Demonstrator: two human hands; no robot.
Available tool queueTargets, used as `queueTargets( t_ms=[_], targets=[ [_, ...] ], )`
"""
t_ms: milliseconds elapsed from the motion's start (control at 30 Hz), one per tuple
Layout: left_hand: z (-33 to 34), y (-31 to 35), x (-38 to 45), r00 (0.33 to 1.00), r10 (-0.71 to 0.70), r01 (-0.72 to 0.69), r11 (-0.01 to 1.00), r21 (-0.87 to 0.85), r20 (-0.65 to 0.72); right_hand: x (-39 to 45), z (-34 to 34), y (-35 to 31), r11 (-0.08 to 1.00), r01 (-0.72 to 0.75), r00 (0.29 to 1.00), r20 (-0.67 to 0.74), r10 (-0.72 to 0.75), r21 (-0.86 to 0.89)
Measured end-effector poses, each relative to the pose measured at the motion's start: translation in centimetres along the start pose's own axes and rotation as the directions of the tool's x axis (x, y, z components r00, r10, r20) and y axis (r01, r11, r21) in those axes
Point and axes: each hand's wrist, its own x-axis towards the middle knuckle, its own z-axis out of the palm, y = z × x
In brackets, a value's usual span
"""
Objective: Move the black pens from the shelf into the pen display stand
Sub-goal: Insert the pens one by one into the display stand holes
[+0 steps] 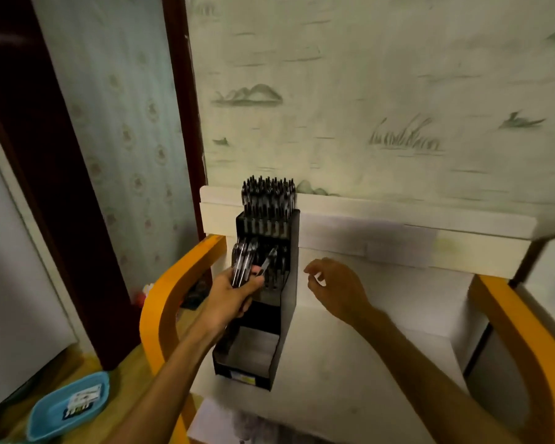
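Black stepped cardboard pen display stand (282, 315) held black-capped pens in its top tier (268, 195). The bundle of pens with black and clear barrels (242, 262) was in my left hand (229, 298). White cushioned seat (382, 315) had orange-yellow curved wooden armrests (170, 290). The pale cream wallpaper (366, 91) carried a grey-green ink print of hills, reeds and boats. Light blue plastic tray (45, 415) sat on a tan wooden floor (122, 373). Dark maroon door frame (183, 91) stood beside pale floral striped wallpaper (116, 91).

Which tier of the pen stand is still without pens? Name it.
The lowest front tier of the black pen stand: its bare floor shows. The top tier is packed with upright pens, and the middle tier behind the left hand holds some.
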Motion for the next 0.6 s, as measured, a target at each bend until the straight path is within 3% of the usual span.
queueTargets(
  t_ms=[433, 500, 600],
  targets=[
    [-6.1, -2.4, 7.0, 0.992, 0.011, -0.002, 0.997, -0.072, 0.125, 4.3, 5.9, -6.4, 0.996, -0.086, 0.984, -0.156, 0.082, -0.02],
    [-6.5, -2.8, 7.9, 0.99, 0.016, -0.008, 0.998, -0.059, 0.139, 4.8, 6.3, -7.1, 0.991, -0.124, 0.974, -0.187, 0.13, 0.043],
    [-6.7, -3.5, 8.9, 0.986, 0.015, -0.007, 0.999, -0.049, 0.166, 5.6, 6.7, -8.3, 0.911, -0.237, 0.941, -0.155, 0.302, 0.338]
  ],
)
